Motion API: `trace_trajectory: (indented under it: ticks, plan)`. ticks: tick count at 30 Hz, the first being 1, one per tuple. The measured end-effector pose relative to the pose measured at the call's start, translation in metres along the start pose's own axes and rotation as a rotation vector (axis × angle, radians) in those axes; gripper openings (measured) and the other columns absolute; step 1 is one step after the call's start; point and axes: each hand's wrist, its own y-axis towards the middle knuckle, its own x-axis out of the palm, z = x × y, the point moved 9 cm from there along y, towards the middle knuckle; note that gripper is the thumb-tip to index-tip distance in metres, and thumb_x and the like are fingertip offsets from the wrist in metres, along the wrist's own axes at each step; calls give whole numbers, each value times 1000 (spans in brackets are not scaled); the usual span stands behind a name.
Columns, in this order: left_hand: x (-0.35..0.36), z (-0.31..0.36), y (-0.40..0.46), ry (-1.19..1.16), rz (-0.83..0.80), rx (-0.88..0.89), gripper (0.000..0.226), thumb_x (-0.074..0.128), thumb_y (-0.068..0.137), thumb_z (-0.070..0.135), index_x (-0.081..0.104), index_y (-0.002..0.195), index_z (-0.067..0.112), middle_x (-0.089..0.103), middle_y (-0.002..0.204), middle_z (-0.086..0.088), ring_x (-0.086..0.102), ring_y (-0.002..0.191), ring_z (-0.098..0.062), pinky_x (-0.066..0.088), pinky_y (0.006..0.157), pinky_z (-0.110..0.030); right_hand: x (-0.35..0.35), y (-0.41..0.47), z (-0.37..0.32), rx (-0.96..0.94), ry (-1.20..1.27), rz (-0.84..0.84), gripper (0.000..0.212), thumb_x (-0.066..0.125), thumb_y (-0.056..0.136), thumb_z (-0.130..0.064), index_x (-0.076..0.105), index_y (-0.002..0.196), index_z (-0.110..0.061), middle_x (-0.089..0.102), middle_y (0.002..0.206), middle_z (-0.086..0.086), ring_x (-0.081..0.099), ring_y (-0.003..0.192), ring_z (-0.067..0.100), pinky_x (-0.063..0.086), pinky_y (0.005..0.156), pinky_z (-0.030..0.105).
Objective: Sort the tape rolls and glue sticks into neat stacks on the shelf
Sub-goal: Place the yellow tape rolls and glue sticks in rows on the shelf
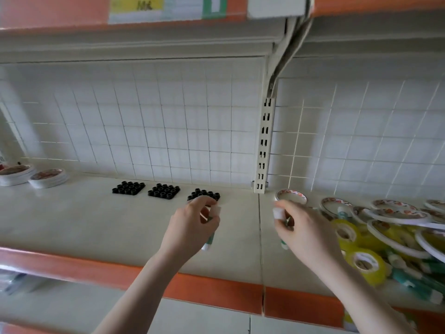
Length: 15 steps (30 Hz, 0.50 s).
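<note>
Gripping glue sticks: left hand (pixel 192 221), right hand (pixel 303 227); yellow label (pixel 134 4) unreadable.

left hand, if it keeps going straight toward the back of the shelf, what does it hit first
Most likely the nearest black holder tray, which sits just beyond the left hand and the glue stick it grips. Depth is unclear, so it might pass above the tray.

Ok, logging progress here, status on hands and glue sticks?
Left hand grips a glue stick. Right hand grips another glue stick. Unsorted pile at right. Nothing blocking.
</note>
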Motion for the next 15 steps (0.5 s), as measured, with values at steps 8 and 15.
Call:
trace_trajectory:
  ticks: [8,15]
  plan:
    - [-81,-97,15,-62,30,-20,21,67,79,20,54,92,29,63,78,9,62,70,-6,49,65,-27,74,28,-92,86,90,-127,17,64,79,-15,61,94,-22,53,73,-15,56,67,18,33,57,27]
    - [-167,-187,38,-46,22,-3,30,71,75,19,48,81,38,63,79,11,61,70,-3,47,66,-25,136,53,-183,193,212,-144,9,67,81,-19,62,89,-20,62,69,-7,56,64,17,38,58,30]
